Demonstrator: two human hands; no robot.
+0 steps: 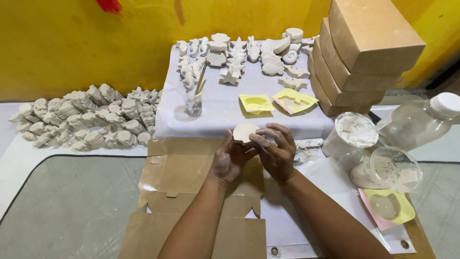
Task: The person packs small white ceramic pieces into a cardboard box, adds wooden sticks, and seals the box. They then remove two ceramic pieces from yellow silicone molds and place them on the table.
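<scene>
Both my hands hold one small round white plaster cast (243,131) above the flattened cardboard (182,172). My left hand (230,158) cups it from below, and my right hand (274,149) pinches its right edge with the fingertips. Just beyond them, two yellow moulds (257,103) (295,100) lie on a raised white-covered surface (215,115). Further back on that surface stand several white sea-shape casts (239,60).
A heap of white casts (86,120) lies on the left. Stacked brown boxes (364,52) stand at the right, with a tub of white powder (353,132), a clear plastic bottle (417,122), a clear cup (395,168) and a filled yellow mould (385,206). A glass with sticks (194,98) stands behind.
</scene>
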